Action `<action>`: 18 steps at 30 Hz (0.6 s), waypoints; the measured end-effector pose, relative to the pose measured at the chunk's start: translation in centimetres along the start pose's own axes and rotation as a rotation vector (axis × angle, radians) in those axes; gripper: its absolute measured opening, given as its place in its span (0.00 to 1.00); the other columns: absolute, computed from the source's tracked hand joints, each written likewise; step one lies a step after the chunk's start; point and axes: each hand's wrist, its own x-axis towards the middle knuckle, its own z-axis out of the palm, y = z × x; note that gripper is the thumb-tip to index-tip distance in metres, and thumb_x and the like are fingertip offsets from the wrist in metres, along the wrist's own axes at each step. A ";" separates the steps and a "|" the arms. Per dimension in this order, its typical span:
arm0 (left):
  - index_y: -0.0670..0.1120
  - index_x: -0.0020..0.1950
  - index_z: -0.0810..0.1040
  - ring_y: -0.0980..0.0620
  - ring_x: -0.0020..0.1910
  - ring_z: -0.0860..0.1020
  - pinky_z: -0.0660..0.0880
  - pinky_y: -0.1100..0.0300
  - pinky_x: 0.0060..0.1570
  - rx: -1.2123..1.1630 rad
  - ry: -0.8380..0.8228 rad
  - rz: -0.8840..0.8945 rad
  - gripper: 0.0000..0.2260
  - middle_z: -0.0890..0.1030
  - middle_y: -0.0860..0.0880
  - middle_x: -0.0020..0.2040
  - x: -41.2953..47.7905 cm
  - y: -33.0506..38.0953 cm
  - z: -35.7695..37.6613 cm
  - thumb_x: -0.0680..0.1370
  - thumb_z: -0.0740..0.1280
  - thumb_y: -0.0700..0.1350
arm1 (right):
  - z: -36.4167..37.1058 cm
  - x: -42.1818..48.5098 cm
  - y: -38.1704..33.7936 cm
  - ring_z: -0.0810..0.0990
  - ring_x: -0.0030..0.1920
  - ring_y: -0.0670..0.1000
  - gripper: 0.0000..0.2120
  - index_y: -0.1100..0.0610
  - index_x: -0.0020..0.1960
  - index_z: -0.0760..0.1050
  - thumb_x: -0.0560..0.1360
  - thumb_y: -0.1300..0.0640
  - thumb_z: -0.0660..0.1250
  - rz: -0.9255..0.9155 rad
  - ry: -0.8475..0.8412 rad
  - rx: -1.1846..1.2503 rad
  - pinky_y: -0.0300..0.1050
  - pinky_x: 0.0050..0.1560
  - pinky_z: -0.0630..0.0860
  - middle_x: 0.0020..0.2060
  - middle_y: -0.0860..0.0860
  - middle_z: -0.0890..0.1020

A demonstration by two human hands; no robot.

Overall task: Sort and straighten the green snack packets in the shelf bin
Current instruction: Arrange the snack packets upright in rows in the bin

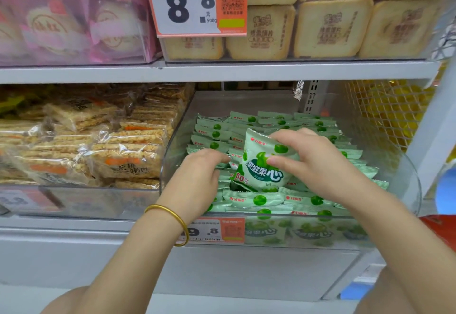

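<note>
A clear plastic shelf bin (172,141) holds several pale green snack packets (256,200) lying in rough stacked rows. One green packet (259,168) stands upright and tilted above the pile, face toward me. My right hand (313,163) pinches its upper right part, thumb on the front and fingers over the top edge. My left hand (197,173) reaches into the bin just left of that packet, fingers curled down among the packets by its left edge; its fingertips are hidden. A gold bangle (172,217) circles my left wrist.
A neighbouring bin to the left holds wrapped rice-crisp bars (123,153). The shelf above carries tan bread-like packs (333,30), pink packs (61,17) and a price sign (195,3). A price tag (217,230) sits on the green bin's front. A wire mesh panel (385,114) stands at right.
</note>
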 end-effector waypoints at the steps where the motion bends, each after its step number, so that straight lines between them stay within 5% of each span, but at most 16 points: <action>1: 0.49 0.68 0.71 0.53 0.70 0.64 0.58 0.65 0.66 -0.002 -0.001 0.002 0.18 0.71 0.50 0.69 0.0 0.0 0.0 0.80 0.58 0.37 | -0.1 0.1 -0.1 0.68 0.53 0.46 0.19 0.49 0.66 0.71 0.76 0.49 0.65 -0.013 -0.022 -0.014 0.40 0.50 0.64 0.53 0.51 0.73; 10: 0.48 0.66 0.74 0.52 0.68 0.67 0.62 0.63 0.64 -0.019 0.055 -0.004 0.16 0.73 0.50 0.66 -0.1 0.0 0.0 0.80 0.57 0.38 | 1.3 0.4 -0.9 0.65 0.56 0.47 0.16 0.47 0.57 0.77 0.73 0.41 0.64 -0.161 -0.200 -0.195 0.48 0.58 0.66 0.50 0.46 0.74; 14: 0.47 0.58 0.78 0.54 0.60 0.70 0.60 0.70 0.51 -0.101 0.120 0.010 0.11 0.76 0.50 0.59 -0.1 0.7 -0.3 0.81 0.58 0.43 | 0.7 0.6 -1.0 0.64 0.51 0.45 0.14 0.45 0.52 0.80 0.71 0.40 0.68 -0.142 -0.073 -0.203 0.44 0.53 0.63 0.45 0.43 0.72; 18: 0.46 0.49 0.80 0.54 0.58 0.71 0.59 0.68 0.46 -0.133 0.126 0.013 0.09 0.77 0.51 0.56 0.0 0.9 -0.4 0.80 0.59 0.44 | 1.8 0.8 -1.6 0.61 0.49 0.46 0.15 0.46 0.52 0.81 0.71 0.39 0.66 -0.166 -0.154 -0.301 0.45 0.50 0.60 0.43 0.44 0.69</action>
